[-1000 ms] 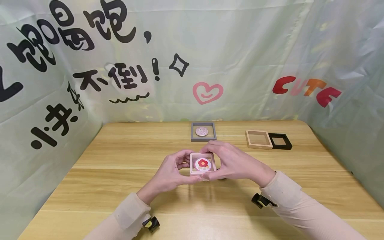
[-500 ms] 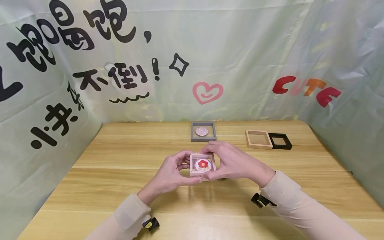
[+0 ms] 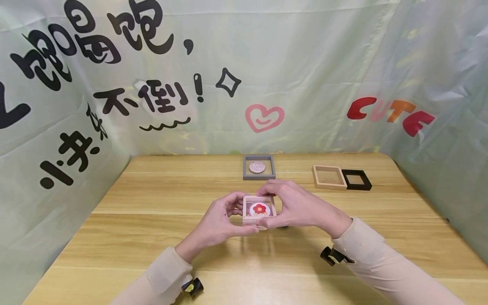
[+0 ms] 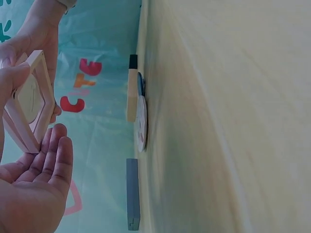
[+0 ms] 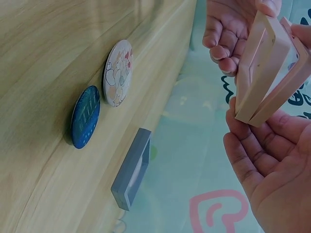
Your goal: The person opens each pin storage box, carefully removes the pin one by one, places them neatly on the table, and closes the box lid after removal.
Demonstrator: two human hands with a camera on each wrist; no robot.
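Note:
Both hands hold a small square pink display frame [image 3: 250, 220] above the table. A round badge with a red flower [image 3: 260, 209] shows inside it. My left hand [image 3: 218, 218] grips the frame's left side, thumb along the near edge. From the right, my right hand [image 3: 295, 208] grips the same frame, with its thumb at the near corner and its fingers over the far edge. In the right wrist view the frame's two halves [image 5: 260, 63] spread apart in a V, joined at one edge.
On the table lie a white patterned badge [image 5: 118, 73] and a blue badge [image 5: 86, 116], mostly hidden by the hands in the head view. Farther back are a grey frame [image 3: 259, 177] with a pinkish disc, a tan frame [image 3: 330, 187] and a black frame [image 3: 367, 181].
The pink frame has tilted slightly, and its near edge now covers a little more of the flower badge. Both hands keep their grip in nearly the same place.

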